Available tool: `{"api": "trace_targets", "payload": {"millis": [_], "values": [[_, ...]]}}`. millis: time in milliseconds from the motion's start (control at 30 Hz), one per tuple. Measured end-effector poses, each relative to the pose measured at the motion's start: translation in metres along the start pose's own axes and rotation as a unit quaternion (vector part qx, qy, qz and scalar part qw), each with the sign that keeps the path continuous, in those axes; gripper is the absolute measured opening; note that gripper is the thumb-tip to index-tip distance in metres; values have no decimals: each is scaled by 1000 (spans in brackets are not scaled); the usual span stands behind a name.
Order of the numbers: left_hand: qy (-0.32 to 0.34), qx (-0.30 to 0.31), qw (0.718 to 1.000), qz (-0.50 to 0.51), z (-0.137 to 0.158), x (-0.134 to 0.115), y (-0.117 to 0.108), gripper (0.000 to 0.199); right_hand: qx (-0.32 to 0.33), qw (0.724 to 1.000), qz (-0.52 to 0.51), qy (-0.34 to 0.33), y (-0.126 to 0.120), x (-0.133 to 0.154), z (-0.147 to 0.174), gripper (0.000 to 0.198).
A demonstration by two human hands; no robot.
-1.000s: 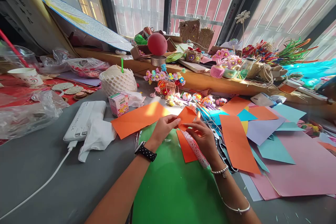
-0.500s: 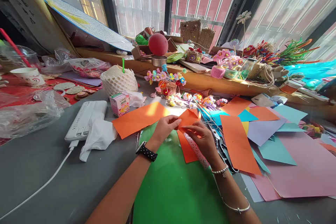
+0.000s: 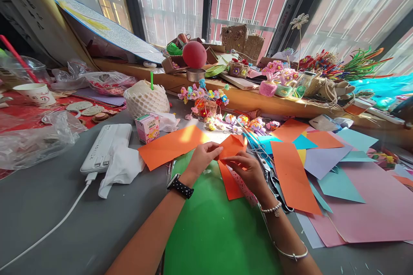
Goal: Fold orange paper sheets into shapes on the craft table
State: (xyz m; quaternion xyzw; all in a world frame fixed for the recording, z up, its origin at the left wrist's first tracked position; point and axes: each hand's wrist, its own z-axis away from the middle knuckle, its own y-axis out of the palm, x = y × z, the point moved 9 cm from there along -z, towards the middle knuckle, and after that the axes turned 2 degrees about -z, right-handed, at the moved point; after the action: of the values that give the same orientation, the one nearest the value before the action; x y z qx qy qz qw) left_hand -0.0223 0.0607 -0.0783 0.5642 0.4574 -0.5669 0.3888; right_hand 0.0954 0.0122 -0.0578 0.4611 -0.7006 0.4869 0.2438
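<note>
Above the green mat, a piece of folded orange paper is held up between both hands. My left hand is closed on its left edge, thumb and fingers pinching. At the paper's lower right edge, my right hand pinches too, its fingertips bent against the sheet. Below lies an orange paper strip, partly covered by my right hand. A pink patterned strip runs beneath my right wrist. Scissors rest just right of that hand.
Orange, teal and pink sheets spread on the right. Another orange sheet lies at the left, near a small pink box and a white power bank with a cable. Paper flowers and a red balloon stand behind.
Almost nothing differs. My right hand's fingers have shifted very slightly at the orange paper's edge; my left hand keeps its place.
</note>
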Motion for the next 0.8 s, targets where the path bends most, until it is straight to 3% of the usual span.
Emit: {"api": "trace_targets", "payload": {"millis": [167, 467, 800], "values": [[-1, 14, 1000, 5, 0, -2, 3, 24, 12, 998, -48, 40, 3, -11, 0, 13], [-18, 43, 999, 18, 2, -2, 10, 24, -46, 981, -137, 133, -3, -25, 3, 16], [-6, 86, 996, 34, 2, 0, 18, 25, -68, 978, -138, 142, -5, -26, 4, 16]]}}
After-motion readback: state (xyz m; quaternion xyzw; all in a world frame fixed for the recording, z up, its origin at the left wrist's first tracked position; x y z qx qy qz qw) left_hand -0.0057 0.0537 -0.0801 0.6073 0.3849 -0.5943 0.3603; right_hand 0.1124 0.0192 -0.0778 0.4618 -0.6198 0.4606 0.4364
